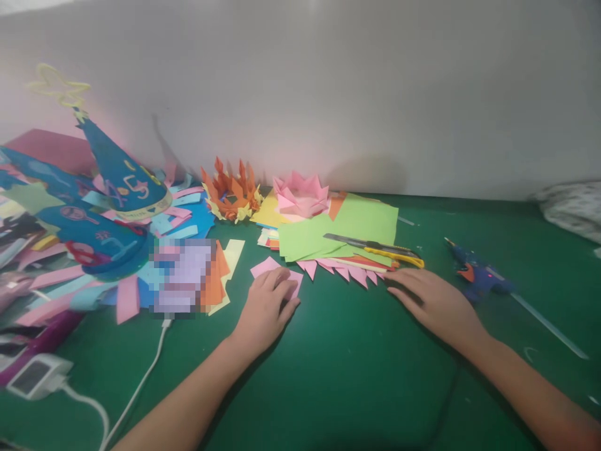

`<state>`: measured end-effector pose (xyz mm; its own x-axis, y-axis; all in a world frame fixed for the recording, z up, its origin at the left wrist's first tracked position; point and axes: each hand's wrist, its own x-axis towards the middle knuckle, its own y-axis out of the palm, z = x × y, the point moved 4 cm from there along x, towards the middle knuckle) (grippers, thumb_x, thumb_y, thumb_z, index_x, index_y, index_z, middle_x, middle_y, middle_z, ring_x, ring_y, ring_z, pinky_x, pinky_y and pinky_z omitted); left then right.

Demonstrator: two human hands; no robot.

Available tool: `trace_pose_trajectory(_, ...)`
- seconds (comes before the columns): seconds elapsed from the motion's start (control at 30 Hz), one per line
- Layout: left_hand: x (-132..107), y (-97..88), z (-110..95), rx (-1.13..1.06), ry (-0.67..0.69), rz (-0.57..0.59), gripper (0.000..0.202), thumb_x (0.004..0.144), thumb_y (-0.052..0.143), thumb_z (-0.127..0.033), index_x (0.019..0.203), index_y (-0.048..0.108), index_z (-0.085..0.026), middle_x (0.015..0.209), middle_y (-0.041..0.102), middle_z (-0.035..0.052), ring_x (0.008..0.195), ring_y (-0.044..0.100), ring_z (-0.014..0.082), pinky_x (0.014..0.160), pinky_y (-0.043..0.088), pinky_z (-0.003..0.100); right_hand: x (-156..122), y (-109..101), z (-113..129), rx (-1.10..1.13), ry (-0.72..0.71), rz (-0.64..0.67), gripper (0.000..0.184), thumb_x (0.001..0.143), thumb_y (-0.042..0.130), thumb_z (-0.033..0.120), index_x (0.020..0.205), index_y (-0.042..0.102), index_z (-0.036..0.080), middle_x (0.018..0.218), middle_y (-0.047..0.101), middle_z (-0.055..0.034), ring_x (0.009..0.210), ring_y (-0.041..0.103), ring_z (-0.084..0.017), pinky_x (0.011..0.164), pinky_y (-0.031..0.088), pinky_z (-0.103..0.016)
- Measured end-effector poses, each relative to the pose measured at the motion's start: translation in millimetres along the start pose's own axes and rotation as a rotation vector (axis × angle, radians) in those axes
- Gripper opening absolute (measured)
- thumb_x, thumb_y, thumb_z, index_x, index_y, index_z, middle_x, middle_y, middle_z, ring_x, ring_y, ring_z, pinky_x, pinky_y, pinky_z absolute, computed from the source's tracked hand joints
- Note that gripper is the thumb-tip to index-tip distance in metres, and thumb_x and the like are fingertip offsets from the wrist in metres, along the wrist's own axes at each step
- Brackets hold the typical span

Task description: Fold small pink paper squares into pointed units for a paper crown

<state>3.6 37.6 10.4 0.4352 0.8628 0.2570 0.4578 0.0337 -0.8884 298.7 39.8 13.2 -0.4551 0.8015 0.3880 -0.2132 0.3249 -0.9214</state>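
My left hand lies over a small sheet of pink paper, fingers slightly bent and thumb apart. My right hand reaches to the right end of a row of folded pink paper points, its fingers stretched out and the tips close to the paper edge. Whether they touch it I cannot tell. Behind these points is a pile of light green paper, with a yellow utility knife on top, its blade pointing left. Neither hand visibly lifts anything.
A blue glue gun with a clear glue stick lies at right. An orange paper crown and a pink one stand behind. Blue cone hats, paper strips and a white cable fill the left of the green table.
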Motion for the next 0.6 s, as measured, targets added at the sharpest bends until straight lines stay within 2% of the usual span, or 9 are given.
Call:
trace_pose_trajectory(0.1,1,0.3,0,0.018,-0.006,0.000,0.019,0.088,0.050,-0.025,0.106,0.055,-0.021,0.127,0.048,0.0085,0.114,0.045,0.0251,0.097,0.039,0.044,7,-19,17,0.051,0.008,-0.143,0.022,0.091,0.047,0.029,0.088,0.065,0.017,0.083,0.069,-0.0073,0.080,0.064,-0.022,0.073,0.050,-0.036)
trace_pose_trajectory(0.2,1,0.9,0,0.030,-0.027,0.002,0.020,0.088,0.050,-0.027,0.106,0.055,-0.022,0.128,0.048,0.0082,0.115,0.045,0.0259,0.096,0.038,0.045,25,-24,55,0.195,-0.131,-0.064,0.021,0.092,0.044,0.024,0.097,0.064,0.020,0.093,0.070,-0.0065,0.087,0.064,-0.020,0.080,0.050,-0.035)
trace_pose_trajectory(0.27,1,1.6,2,0.030,-0.038,-0.001,0.021,0.088,0.049,-0.028,0.107,0.054,-0.022,0.128,0.048,0.0083,0.115,0.045,0.0262,0.095,0.039,0.045,39,-19,85,0.276,-0.225,0.045,0.026,0.092,0.043,0.022,0.110,0.061,0.021,0.110,0.067,-0.0069,0.101,0.061,-0.022,0.088,0.049,-0.038)
trace_pose_trajectory(0.4,-2,3.6,3,0.012,-0.021,-0.039,0.029,0.089,0.048,-0.029,0.116,0.048,-0.019,0.126,0.051,0.0109,0.116,0.045,0.0261,0.097,0.038,0.045,56,7,126,0.398,-0.276,0.234,0.035,0.091,0.045,0.023,0.125,0.051,0.021,0.133,0.051,-0.0084,0.121,0.049,-0.023,0.098,0.045,-0.041)
trace_pose_trajectory(0.5,-3,4.7,4,0.015,0.003,-0.077,0.034,0.089,0.046,-0.027,0.120,0.044,-0.015,0.123,0.052,0.0134,0.116,0.046,0.0259,0.099,0.036,0.045,60,23,134,0.420,-0.254,0.253,0.038,0.090,0.046,0.022,0.127,0.049,0.016,0.136,0.047,-0.0122,0.126,0.043,-0.025,0.102,0.041,-0.044)
trace_pose_trajectory(0.6,-2,4.8,3,0.025,0.003,-0.086,0.033,0.089,0.046,-0.028,0.119,0.045,-0.014,0.122,0.053,0.0130,0.115,0.047,0.0256,0.099,0.037,0.045,60,30,133,0.430,-0.262,0.267,0.040,0.090,0.046,0.025,0.129,0.046,0.016,0.136,0.048,-0.0119,0.126,0.042,-0.025,0.103,0.039,-0.045)
